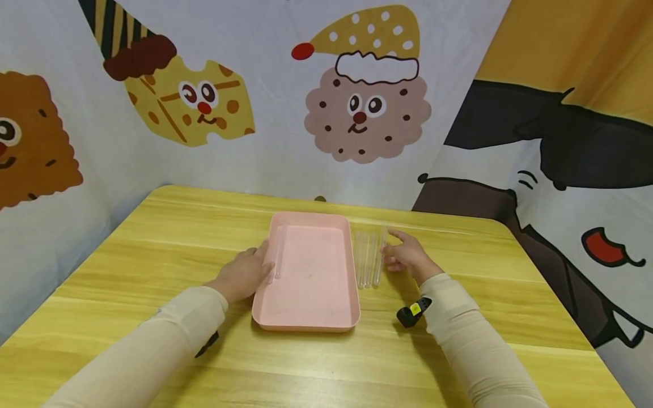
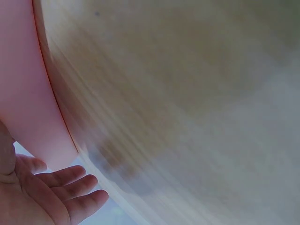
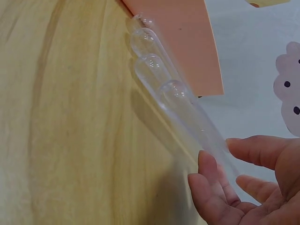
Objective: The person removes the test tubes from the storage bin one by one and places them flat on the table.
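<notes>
In the head view a pink tray lies on the table, with two clear test tubes inside along its left wall. My left hand grips the tray's left rim beside them; in the left wrist view several of its fingers hang loosely outside the wall. To the right of the tray, more clear test tubes lie side by side. At the right end of that row, my right hand pinches a test tube between thumb and fingers, its rounded end pointing away from the hand.
The wooden table reaches back to a cloth printed with cartoon food faces. A black strap device sits on the right wrist above the table.
</notes>
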Available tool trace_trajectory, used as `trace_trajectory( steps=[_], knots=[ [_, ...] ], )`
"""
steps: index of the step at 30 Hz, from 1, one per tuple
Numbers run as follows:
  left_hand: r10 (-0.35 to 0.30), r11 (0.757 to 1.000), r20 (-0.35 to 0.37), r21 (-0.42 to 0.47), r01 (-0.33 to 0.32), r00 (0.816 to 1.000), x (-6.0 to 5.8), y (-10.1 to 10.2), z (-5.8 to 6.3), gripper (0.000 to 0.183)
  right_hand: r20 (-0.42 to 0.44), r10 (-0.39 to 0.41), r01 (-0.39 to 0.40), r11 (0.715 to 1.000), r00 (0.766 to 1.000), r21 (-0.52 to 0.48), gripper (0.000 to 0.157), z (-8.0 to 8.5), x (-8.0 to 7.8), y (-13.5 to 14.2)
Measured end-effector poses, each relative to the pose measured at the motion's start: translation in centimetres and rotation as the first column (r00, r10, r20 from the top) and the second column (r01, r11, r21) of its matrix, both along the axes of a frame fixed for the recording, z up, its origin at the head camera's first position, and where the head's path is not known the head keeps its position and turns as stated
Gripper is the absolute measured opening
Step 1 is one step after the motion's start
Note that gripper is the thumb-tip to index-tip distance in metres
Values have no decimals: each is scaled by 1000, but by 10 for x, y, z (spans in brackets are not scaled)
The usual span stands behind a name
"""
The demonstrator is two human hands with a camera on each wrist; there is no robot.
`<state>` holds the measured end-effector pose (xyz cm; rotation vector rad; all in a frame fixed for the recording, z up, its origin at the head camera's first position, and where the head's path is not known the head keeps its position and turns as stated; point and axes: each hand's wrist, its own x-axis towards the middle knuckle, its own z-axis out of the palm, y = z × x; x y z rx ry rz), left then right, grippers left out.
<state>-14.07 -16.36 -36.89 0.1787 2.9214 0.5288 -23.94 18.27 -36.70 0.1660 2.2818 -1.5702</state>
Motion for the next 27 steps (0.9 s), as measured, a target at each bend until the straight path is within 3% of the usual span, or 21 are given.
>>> trace_trajectory(
  steps=[19,27],
  knots=[
    [2,1000,17,-6,-2,1000,-2,0,3,61,23,-1,-1,997,1000,71,70,-7,0,2],
    [-27,999,-15,-19,27,1000,0,-1,3,61,42,-3,-1,997,999,82,69,-5,3,-1]
  ],
)
